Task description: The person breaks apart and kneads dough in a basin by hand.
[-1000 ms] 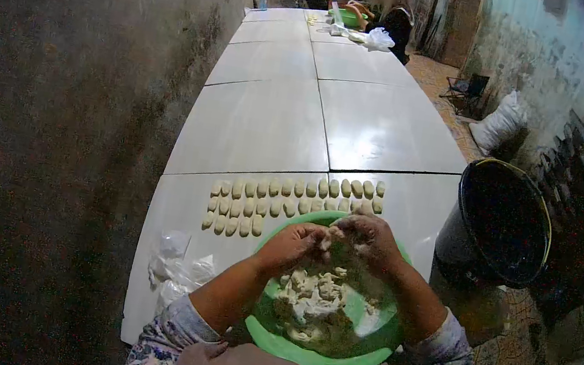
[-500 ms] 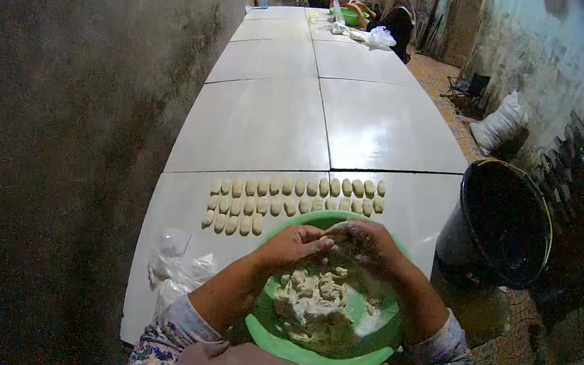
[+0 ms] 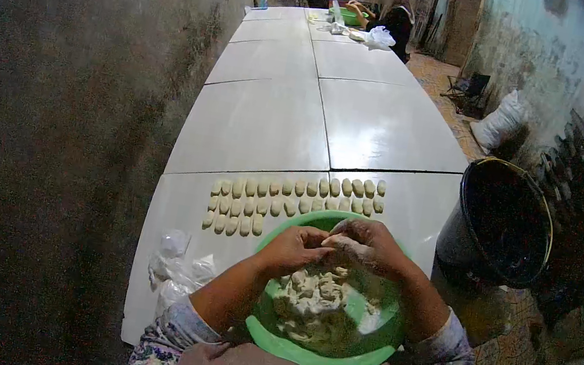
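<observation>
A green basin (image 3: 315, 362) stands at the table's near edge with a lumpy mass of pale dough (image 3: 311, 304) and some white flour (image 3: 371, 321) inside. Over its far half, my left hand (image 3: 295, 248) and my right hand (image 3: 367, 248) meet with fingers closed. They pinch a small piece of dough between them, mostly hidden by the fingers. Flour whitens my right hand's fingers. Just beyond the basin, several small oblong dough pieces (image 3: 251, 187) lie in three rows on the white table (image 3: 247, 129).
Clear plastic bags (image 3: 175, 267) lie left of the basin. A large black bucket (image 3: 503, 224) stands by the table's right side. At the far end a person (image 3: 394, 19) works at another green basin (image 3: 347, 16). A white sack (image 3: 501, 122) leans near the right wall.
My right hand has turned, and its fingers now fold closer against my left fingertips. The rows of dough pieces and the basin look the same.
</observation>
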Tool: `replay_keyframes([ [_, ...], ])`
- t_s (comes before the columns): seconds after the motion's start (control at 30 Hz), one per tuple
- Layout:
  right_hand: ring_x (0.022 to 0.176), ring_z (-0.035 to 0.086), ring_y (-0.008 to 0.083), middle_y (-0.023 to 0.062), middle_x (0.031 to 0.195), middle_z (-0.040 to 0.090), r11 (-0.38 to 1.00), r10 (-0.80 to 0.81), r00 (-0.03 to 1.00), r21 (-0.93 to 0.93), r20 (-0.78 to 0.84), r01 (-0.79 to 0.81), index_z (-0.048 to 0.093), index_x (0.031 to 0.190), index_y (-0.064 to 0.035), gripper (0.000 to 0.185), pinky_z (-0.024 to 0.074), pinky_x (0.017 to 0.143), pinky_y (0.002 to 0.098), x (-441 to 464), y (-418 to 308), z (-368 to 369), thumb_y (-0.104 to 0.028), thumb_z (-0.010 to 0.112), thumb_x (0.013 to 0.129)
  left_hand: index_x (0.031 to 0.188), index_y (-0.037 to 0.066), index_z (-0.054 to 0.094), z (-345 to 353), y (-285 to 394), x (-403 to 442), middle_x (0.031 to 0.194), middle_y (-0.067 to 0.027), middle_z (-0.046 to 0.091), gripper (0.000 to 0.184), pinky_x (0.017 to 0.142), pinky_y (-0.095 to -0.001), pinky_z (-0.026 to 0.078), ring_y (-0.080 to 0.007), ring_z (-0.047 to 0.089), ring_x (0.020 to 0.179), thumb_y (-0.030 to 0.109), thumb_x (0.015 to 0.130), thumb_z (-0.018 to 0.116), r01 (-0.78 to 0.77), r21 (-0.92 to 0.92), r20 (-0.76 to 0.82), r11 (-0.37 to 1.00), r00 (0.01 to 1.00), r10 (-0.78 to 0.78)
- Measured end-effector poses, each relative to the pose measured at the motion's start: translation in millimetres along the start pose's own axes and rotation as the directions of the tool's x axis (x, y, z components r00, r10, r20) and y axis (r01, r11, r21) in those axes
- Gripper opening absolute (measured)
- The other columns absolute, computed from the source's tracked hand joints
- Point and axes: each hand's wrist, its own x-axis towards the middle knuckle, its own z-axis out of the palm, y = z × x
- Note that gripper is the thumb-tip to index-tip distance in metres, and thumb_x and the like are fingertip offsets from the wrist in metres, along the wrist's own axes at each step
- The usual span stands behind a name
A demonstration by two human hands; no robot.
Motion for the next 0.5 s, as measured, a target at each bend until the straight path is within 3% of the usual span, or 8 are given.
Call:
replay_keyframes([
  [0.1, 0.071, 0.056, 0.0110, 0.0077, 0.081, 0.062, 0.995, 0.007, 1.000, -0.098, -0.023, -0.009, 0.060, 0.087, 0.0021, 0.016, 0.0454, 0.065, 0.0259, -2, -3, 5, -0.013, 0.059, 0.081, 0.099, -0.002, 0.058, -2, -5, 0, 0.088, -0.0045, 0.062, 0.023, 0.071, -0.0249, 0.045, -0.0086, 0.056, 0.076, 0.011, 0.080, 0.060, -0.053, 0.074, -0.015, 0.996, 0.998, 0.054],
  [0.17, 0.069, 0.055, 0.0101, 0.0070, 0.079, 0.062, 0.991, 0.080, 0.996, 0.114, -0.026, -0.077, 0.059, 0.085, 0.0024, 0.016, 0.0451, 0.063, 0.0254, -4, -4, 5, -0.013, 0.058, 0.082, 0.099, -0.003, 0.058, -5, -11, 3, 0.087, -0.0045, 0.062, 0.023, 0.070, -0.0245, 0.045, -0.0086, 0.056, 0.075, 0.010, 0.080, 0.060, -0.071, 0.099, -0.008, 0.993, 0.997, 0.072],
  [0.3, 0.071, 0.055, 0.0100, 0.0066, 0.081, 0.062, 0.989, 0.098, 0.995, 0.114, -0.002, -0.097, 0.060, 0.089, 0.0021, 0.017, 0.0448, 0.064, 0.0248, 6, 17, -4, -0.014, 0.056, 0.083, 0.103, 0.001, 0.058, -4, -3, 1, 0.085, -0.0037, 0.062, 0.027, 0.066, -0.0240, 0.047, -0.0089, 0.056, 0.072, 0.018, 0.082, 0.058, -0.023, 0.107, 0.019, 0.994, 1.000, 0.021],
  [0.4, 0.082, 0.057, 0.0156, 0.0114, 0.089, 0.061, 0.990, 0.048, 0.999, 0.132, 0.010, -0.049, 0.058, 0.103, -0.0019, 0.025, 0.0454, 0.073, 0.0287, 6, 16, -8, -0.017, 0.056, 0.083, 0.100, 0.000, 0.058, 0, 10, -3, 0.084, -0.0032, 0.061, 0.028, 0.065, -0.0237, 0.046, -0.0084, 0.056, 0.071, 0.022, 0.083, 0.058, 0.063, 0.027, -0.007, 0.998, 0.998, -0.063],
  [0.47, 0.086, 0.053, 0.0118, 0.0063, 0.099, 0.058, 0.953, -0.016, 0.998, 0.302, -0.063, 0.034, 0.047, 0.117, -0.0008, 0.032, 0.0424, 0.079, 0.0253, 2, 4, -6, -0.013, 0.047, 0.088, 0.098, 0.000, 0.059, -1, 10, -3, 0.084, -0.0029, 0.061, 0.029, 0.066, -0.0234, 0.046, -0.0083, 0.056, 0.071, 0.024, 0.083, 0.058, 0.115, -0.048, -0.012, 0.992, 0.993, -0.116],
  [0.5, 0.103, 0.048, 0.0154, 0.0090, 0.116, 0.049, 0.987, -0.023, 0.998, 0.158, 0.054, 0.014, 0.033, 0.128, -0.0029, 0.042, 0.0365, 0.090, 0.0284, 1, 1, -12, -0.014, 0.044, 0.089, 0.098, 0.000, 0.059, -3, 8, -1, 0.083, -0.0026, 0.060, 0.028, 0.066, -0.0230, 0.046, -0.0079, 0.056, 0.071, 0.024, 0.083, 0.059, 0.121, -0.085, 0.006, 0.989, 0.993, -0.121],
])
